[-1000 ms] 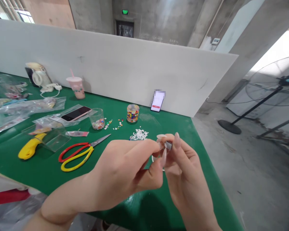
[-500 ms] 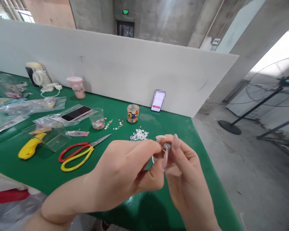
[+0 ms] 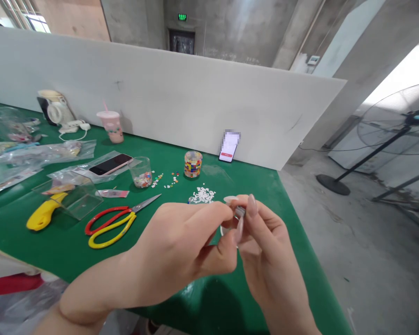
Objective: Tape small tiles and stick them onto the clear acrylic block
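Grey and small, one ridged piece sits at the fingertips of both hands in the head view, the only view, raised over the green table toward its right edge. The right hand pinches it, thumb and forefinger nearly together with no visible gap; the left hand bends its forefinger and thumb to a narrow gap, the thumbnail at the piece, though whether this hand grips it or only presses on it I cannot tell. The step in hand looks like fine fingertip work on that piece, and the next move seems to call for a steady right pinch and light left pressure. Behind the hands lie one heap of white chips, too many to count, and one cup ringed with coloured pieces. Farther toward the left edge come one clear cup with mixed bits, one pair of scissors, one yellow handle and one pink tumbler. Two phones are plain: one flat phone left of the clear cup, one propped phone near the far-right corner.
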Motion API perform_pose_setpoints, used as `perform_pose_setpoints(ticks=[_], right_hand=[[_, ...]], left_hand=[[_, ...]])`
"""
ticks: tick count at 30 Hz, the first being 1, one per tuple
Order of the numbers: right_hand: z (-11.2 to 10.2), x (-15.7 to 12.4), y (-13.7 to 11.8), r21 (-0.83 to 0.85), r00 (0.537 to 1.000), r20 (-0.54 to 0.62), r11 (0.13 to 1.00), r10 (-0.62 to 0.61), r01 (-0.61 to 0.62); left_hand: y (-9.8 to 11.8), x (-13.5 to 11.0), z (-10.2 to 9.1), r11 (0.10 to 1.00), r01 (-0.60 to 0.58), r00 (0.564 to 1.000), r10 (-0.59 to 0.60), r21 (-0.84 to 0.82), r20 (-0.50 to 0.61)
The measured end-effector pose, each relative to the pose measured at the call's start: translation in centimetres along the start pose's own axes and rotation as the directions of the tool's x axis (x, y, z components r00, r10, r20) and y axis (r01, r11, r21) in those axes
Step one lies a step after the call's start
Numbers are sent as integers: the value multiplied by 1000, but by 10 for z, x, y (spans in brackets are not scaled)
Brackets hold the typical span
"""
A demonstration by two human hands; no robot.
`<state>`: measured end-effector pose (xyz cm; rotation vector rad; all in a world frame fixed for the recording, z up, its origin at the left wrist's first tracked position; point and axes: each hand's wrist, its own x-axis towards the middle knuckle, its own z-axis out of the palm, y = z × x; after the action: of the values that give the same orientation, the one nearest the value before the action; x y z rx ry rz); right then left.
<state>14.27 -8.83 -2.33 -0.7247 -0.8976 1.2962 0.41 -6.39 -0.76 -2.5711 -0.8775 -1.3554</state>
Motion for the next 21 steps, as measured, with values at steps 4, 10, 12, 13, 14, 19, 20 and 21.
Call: perform_pose_setpoints(ticks=[4, 10, 12, 13, 14, 19, 20, 21], right_hand=[[0, 1, 1, 6, 1000, 6, 1000, -4, 4], [0, 0, 2, -20, 1000, -3, 1000, -13, 13], [0, 0, 2, -40, 1000, -13, 999, -26, 25], [1, 0, 2, -51, 999, -17, 998, -29, 28], [1, 1, 2, -60, 999, -18, 998, -31, 30], [1, -1, 2, -81, 1000, -21, 996, -22, 21], [1, -1, 2, -83, 1000, -20, 996, -17, 15], [1, -2, 2, -84, 1000, -18, 996, -14, 12]], left_hand=[[1, 0, 1, 1000, -16, 1000, 17, 15, -15], [-1, -1, 2, 999, -27, 999, 28, 35, -18], [-1, -2, 2, 999, -32, 999, 32, 35, -3], [-1, -2, 2, 999, -34, 999, 34, 35, 9], [-1, -2, 2, 999, -37, 999, 36, 34, 17], [1, 0, 2, 997, -49, 999, 48, 56, 20], [2, 1, 2, 997, -56, 998, 55, 62, 19], [2, 2, 3, 996, -60, 998, 59, 66, 18]])
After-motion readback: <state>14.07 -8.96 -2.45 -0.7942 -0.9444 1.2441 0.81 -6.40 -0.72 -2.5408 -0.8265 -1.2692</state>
